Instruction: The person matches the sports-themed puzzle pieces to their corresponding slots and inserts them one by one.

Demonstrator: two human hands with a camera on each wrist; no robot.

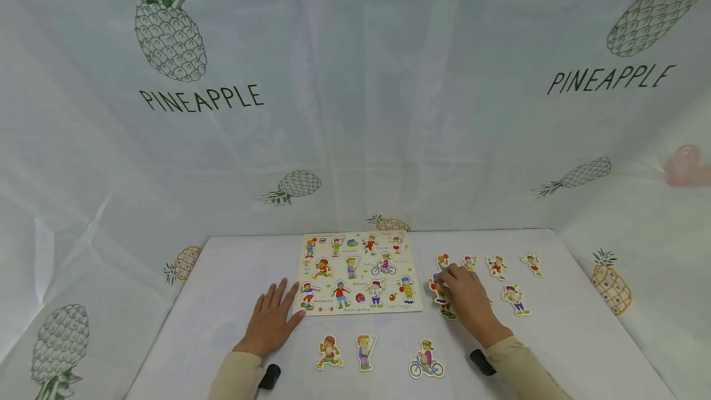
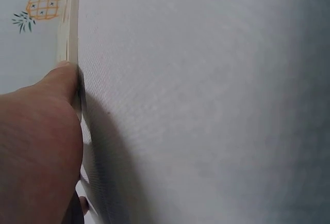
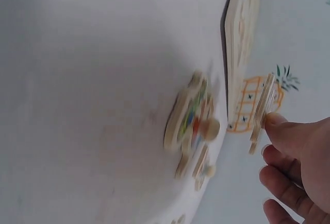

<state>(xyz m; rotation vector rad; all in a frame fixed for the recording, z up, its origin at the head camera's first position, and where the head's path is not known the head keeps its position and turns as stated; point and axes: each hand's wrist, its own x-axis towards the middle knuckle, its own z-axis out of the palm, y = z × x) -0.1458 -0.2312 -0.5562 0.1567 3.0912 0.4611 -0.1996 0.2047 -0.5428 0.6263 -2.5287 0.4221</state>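
A wooden puzzle board (image 1: 344,289) printed with children playing sports lies flat on the table. My left hand (image 1: 270,320) rests at its left edge, fingers spread, with the thumb touching the edge in the left wrist view. My right hand (image 1: 465,298) is right of the board. In the right wrist view it pinches a thin wooden puzzle piece (image 3: 263,105) between thumb and fingers, raised off the table. Below it lies another knobbed puzzle piece (image 3: 188,116), partly covered by the hand in the head view.
Several figure pieces lie right of the board, including a baseball piece (image 1: 515,299) and a racket piece (image 1: 532,264). In front lie a runner piece (image 1: 329,352), a golfer piece (image 1: 365,352) and a cyclist piece (image 1: 426,360). A pineapple-print curtain (image 1: 361,110) surrounds the table.
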